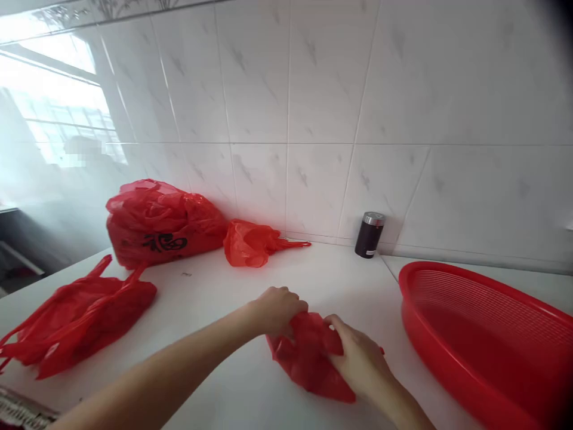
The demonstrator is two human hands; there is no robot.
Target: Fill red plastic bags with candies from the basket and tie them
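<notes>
A crumpled red plastic bag (308,364) lies at the front middle of the white counter, between my two hands. My left hand (280,310) is closed on its upper left part, fingers curled over the film. On the other side my right hand (358,352) grips the right part, with the thumb at the top. Part of the bag is covered by my fingers, and I cannot make out whether anything is inside it. Closest to my left forearm lies another red plastic bag (89,310) with its handles loose.
Against the tiled wall rests a large full red bag (161,233) with black print, beside a smaller red bag (246,243). A black jar with a silver lid (370,235) stands near the wall. The red plastic basket (412,310) occupies the right side of the white counter (215,298).
</notes>
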